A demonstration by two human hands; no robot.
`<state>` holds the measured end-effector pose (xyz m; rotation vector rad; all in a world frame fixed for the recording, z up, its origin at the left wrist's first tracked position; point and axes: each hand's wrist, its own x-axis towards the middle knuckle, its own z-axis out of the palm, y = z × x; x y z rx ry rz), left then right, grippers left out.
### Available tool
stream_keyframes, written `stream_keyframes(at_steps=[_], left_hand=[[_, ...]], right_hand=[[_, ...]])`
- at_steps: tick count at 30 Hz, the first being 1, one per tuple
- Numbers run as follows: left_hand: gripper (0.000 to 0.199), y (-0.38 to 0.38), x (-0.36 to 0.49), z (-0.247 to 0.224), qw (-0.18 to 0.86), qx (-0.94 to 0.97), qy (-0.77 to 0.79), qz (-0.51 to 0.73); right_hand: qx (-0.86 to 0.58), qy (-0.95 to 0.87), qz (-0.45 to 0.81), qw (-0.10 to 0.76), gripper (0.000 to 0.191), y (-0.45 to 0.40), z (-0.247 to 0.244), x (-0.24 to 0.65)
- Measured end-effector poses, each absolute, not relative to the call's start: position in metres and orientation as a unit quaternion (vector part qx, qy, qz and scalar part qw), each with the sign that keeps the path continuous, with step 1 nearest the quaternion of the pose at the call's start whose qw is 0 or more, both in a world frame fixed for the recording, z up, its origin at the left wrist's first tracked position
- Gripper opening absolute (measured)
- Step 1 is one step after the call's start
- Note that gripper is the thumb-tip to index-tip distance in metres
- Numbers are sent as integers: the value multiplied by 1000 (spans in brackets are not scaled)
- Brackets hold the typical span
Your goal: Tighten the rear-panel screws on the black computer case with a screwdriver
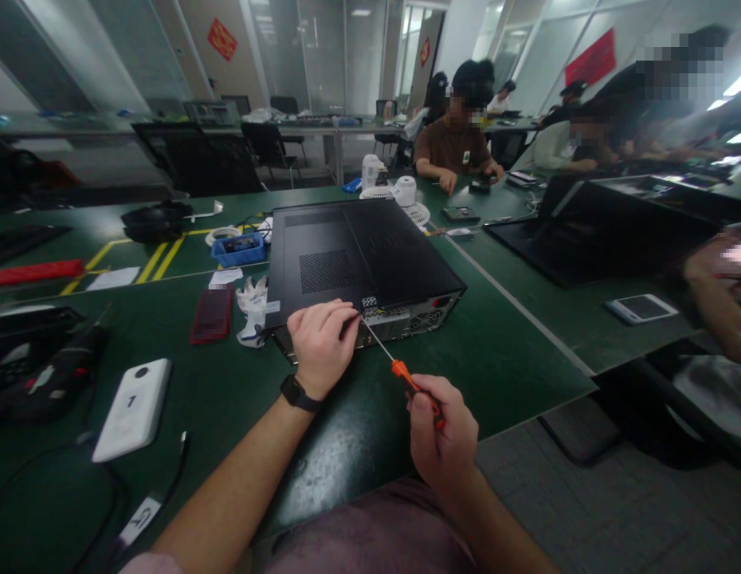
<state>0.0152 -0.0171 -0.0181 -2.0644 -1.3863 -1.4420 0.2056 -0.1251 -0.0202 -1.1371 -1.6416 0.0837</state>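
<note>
A black desktop computer case lies on its side on the green table, its rear panel with ports and a fan grille facing me. My right hand is wrapped round the orange and black handle of a screwdriver. The metal shaft slants up and left, its tip at the top rear edge of the case. There, my left hand rests on the case edge, fingers closed and bent beside the tip. Whatever those fingertips pinch is hidden. A black watch band circles my left wrist.
White gloves, a dark red packet and a blue bin stand left of the case. Nearer are a white power bank, a cable and a dark power drill. Across the table, a person handles small parts.
</note>
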Motion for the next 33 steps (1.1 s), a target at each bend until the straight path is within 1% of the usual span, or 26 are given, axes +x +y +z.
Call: stream_keyframes(at_steps=[16, 23, 27, 30, 33], left_hand=[[6, -16, 18, -18, 142, -704, -472, -512], [7, -22, 13, -12, 121, -725, -470, -489], [15, -34, -4, -7, 99, -753, -450, -471], [23, -43, -32, -3, 135, -727, -478, -475], [25, -44, -73, -1, 188, -662, -529, -496]], right_hand=[[-488, -698, 16, 523, 16, -126, -18, 202], [-499, -686, 29, 528, 17, -127, -22, 203], [-486, -691, 17, 536, 17, -123, -25, 206], [-494, -686, 15, 535, 15, -122, -26, 207], [-505, -678, 25, 533, 16, -123, -26, 207]])
